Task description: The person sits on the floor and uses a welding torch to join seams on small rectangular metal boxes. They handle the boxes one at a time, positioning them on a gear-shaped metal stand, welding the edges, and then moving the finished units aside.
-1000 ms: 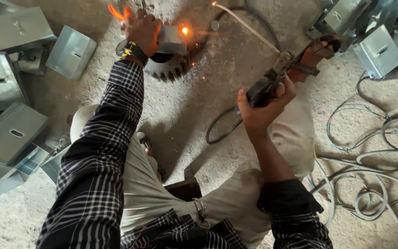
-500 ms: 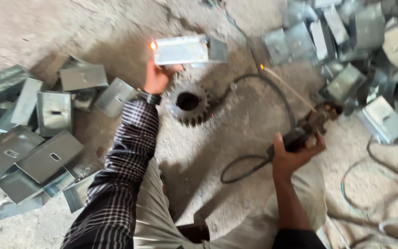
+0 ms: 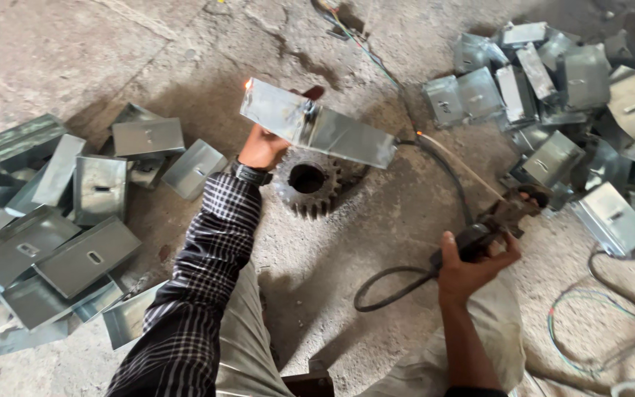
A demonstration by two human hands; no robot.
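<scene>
Rough grey concrete floor (image 3: 148, 59) underneath everything, cracked and dusty. Heaped at the far right, a pile of folded grey sheet-metal boxes (image 3: 567, 81); at the left, a second heap of the same grey sheet-metal channel pieces (image 3: 60, 220), some with a slot in the flat face. Dark checked sleeve (image 3: 207, 279) running up the middle from the bottom edge, pale trousers beside it.

Lifted clear of the floor near the centre, tilted with its left end higher: a long shiny folded sheet-metal piece (image 3: 317, 125), with a small orange glow at its upper left corner. Gripped from below by the left hand (image 3: 262, 147), fingers closed on its lower edge, a dark wristwatch (image 3: 251, 175) on the wrist. Directly beneath and just right of that hand, lying flat on the floor, a rusty dark toothed gear wheel with a round bore (image 3: 309, 180).

Lower right, the right hand (image 3: 472, 268) wrapped tight round the handle of a dark welding electrode holder (image 3: 497, 220). Clamped in the holder, a thin pale welding rod (image 3: 457, 162), slanting up and left, glowing tip close to the right end of the metal piece but apart from it. Looping away from the holder across the floor, a thick black cable (image 3: 384, 287). Thin coloured wires (image 3: 597, 323) coiled at the bottom right.
</scene>
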